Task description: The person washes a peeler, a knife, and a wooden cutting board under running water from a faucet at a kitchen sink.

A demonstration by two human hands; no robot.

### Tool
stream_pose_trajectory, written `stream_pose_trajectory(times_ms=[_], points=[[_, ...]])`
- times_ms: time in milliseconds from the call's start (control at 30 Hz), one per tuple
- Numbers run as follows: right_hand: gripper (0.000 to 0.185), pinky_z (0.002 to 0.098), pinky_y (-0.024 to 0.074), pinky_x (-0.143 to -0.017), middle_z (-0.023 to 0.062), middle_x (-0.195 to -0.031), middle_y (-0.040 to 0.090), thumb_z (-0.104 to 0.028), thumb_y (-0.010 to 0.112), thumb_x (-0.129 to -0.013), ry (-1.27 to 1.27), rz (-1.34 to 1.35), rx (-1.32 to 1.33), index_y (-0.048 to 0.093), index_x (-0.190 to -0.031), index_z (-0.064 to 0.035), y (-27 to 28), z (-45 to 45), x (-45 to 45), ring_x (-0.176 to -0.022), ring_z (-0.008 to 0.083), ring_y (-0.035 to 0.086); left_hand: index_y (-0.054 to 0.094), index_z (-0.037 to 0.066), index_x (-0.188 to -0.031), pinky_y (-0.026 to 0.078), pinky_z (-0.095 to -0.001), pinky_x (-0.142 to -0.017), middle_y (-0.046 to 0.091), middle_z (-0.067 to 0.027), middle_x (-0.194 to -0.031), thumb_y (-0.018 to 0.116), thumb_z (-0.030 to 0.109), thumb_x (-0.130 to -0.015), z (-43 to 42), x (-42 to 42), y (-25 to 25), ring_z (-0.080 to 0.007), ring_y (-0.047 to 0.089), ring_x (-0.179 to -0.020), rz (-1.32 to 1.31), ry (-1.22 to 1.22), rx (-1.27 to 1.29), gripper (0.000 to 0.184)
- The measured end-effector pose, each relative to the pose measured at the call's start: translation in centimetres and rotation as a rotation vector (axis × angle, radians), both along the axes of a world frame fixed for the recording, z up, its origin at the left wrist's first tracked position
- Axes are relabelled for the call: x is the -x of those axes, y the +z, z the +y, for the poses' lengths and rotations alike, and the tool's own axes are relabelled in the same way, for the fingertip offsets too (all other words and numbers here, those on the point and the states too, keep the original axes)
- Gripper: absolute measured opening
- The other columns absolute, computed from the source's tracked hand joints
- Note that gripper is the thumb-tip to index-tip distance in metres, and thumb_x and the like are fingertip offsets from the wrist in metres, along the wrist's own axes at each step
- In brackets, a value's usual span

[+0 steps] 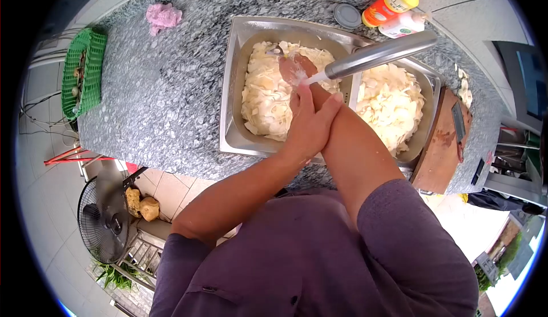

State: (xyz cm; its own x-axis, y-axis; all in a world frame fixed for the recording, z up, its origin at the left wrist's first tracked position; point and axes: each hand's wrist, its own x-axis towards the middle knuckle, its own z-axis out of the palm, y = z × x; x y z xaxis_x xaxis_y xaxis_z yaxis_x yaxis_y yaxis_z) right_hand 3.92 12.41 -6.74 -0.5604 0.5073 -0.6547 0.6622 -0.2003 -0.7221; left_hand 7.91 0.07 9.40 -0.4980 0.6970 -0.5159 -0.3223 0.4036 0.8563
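Observation:
My left hand (313,124) is wrapped around my right forearm near the wrist. My right hand (298,69) is over the left sink basin, in water running from the faucet (379,54). Its fingers look curled; a small shiny metal piece (276,50) shows at their far side, its kind unclear. Below both hands, thin pale slices (265,97) fill much of the left basin. More pale slices (389,103) are heaped in the right basin. Both basins belong to a stainless steel sink (227,88) set in the counter.
A cutting board (436,151) with a knife (458,124) lies right of the sink. Behind stand a red-yellow bottle (391,5), a white bottle (404,25) and a round lid (347,15). Leftward are a pink cloth (163,17), green basket (85,74) and fan (105,220).

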Motion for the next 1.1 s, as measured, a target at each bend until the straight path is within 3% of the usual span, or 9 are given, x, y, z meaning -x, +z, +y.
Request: stream_pose_trajectory(times_ms=[167, 300, 467, 500, 733, 800, 900, 1000, 1100], points=[[0.03, 0.041, 0.0553, -0.071, 0.0124, -0.095, 0.072, -0.027, 0.062, -0.091, 0.666, -0.335, -0.784, 0.071, -0.098, 0.0001, -0.9, -1.1, 1.8, -0.083, 0.0233, 0.069, 0.059, 0.003, -0.131, 0.023, -0.0419, -0.119, 0.052, -0.0181, -0.139, 0.052, 0.031, -0.102, -2.7, 0.4, 7.3, -0.0333, 0.046, -0.133, 0.414, -0.355, -0.357, 0.041], [0.025, 0.0417, 0.0563, -0.071, 0.0136, -0.099, 0.073, -0.022, 0.06, -0.091, 0.719, -0.381, -0.831, 0.072, -0.099, -0.001, -0.8, -1.2, 3.6, -0.085, 0.0252, 0.07, 0.07, 0.003, -0.109, 0.036, -0.041, -0.108, 0.068, -0.0105, -0.116, 0.051, 0.023, -0.101, -0.6, 1.8, 6.7, -0.0271, 0.06, -0.116, 0.504, -0.628, -0.823, 0.029], [0.019, 0.0422, 0.0561, -0.068, 0.0176, -0.094, 0.072, -0.014, 0.058, -0.088, 0.628, -0.359, -0.668, 0.072, -0.089, -0.002, -0.1, -0.7, 3.6, -0.081, 0.0287, 0.07, 0.07, 0.0, -0.094, 0.043, -0.0385, -0.093, 0.068, -0.0136, -0.102, 0.044, 0.023, -0.101, 1.6, 7.4, -6.8, -0.0287, 0.058, -0.106, 0.613, -0.411, -0.482, 0.035], [0.018, 0.0419, 0.0557, -0.067, 0.0181, -0.091, 0.071, -0.013, 0.058, -0.088, 0.576, -0.352, -0.604, 0.072, -0.086, -0.0019, -0.3, -0.4, 3.5, -0.079, 0.0289, 0.07, 0.066, 0.0, -0.115, 0.041, -0.0375, -0.099, 0.065, -0.0148, -0.114, 0.045, 0.031, -0.103, 1.4, 8.2, -10.4, -0.0268, 0.053, -0.117, 0.749, -0.243, -0.448, 0.039], [0.027, 0.0418, 0.0492, -0.052, 0.0176, -0.06, 0.063, -0.007, 0.055, -0.083, 0.343, -0.181, -0.169, 0.06, -0.057, 0.0001, -0.7, -0.5, 4.1, -0.053, 0.0287, 0.063, 0.038, -0.002, -0.144, 0.045, -0.0395, -0.1, 0.051, -0.0125, -0.137, 0.059, 0.055, -0.097, -1.2, 1.4, -1.0, -0.0215, 0.05, -0.124, -0.834, 0.261, -0.087, 0.078], [0.021, 0.041, 0.0455, -0.045, 0.0145, -0.059, 0.061, -0.005, 0.055, -0.082, -0.205, 0.069, 0.196, 0.059, -0.063, 0.001, 2.0, -2.4, 2.5, -0.047, 0.0259, 0.058, 0.041, 0.0, -0.143, 0.046, -0.0397, -0.098, 0.051, -0.0118, -0.139, 0.056, 0.058, -0.097, -0.1, 1.8, -2.3, -0.0221, 0.051, -0.124, -0.91, 0.389, -0.101, 0.076], [0.014, 0.0432, 0.049, -0.053, 0.0131, -0.072, 0.065, -0.01, 0.06, -0.086, -0.26, 0.13, 0.102, 0.062, -0.093, 0.0016, -1.4, -1.4, 0.1, -0.058, 0.024, 0.062, 0.044, 0.005, -0.143, 0.047, -0.0416, -0.097, 0.049, -0.0109, -0.14, 0.052, 0.063, -0.097, 0.5, 3.0, -5.7, -0.0225, 0.05, -0.124, -0.798, 0.497, -0.062, 0.075], [0.019, 0.0444, 0.0516, -0.069, 0.0165, -0.086, 0.067, -0.012, 0.065, -0.086, -0.071, 0.032, -0.62, 0.061, -0.098, 0.0006, 3.4, -4.4, -3.8, -0.077, 0.0293, 0.066, 0.048, 0.01, -0.141, 0.047, -0.047, -0.095, 0.049, -0.0099, -0.14, 0.049, 0.057, -0.1, 0.3, 4.2, -5.5, -0.0219, 0.05, -0.124, -0.555, 0.336, 0.09, 0.062], [0.021, 0.0435, 0.0502, -0.079, 0.0203, -0.095, 0.067, -0.011, 0.065, -0.086, -0.31, 0.186, -0.119, 0.06, -0.104, -0.0012, 1.9, -4.3, -5.9, -0.089, 0.0359, 0.064, 0.062, 0.006, -0.123, 0.053, -0.0441, -0.082, 0.063, -0.0098, -0.119, 0.054, 0.037, -0.102, -0.4, 4.8, -4.6, -0.0208, 0.063, -0.104, -0.498, 0.169, 0.074, 0.038]])
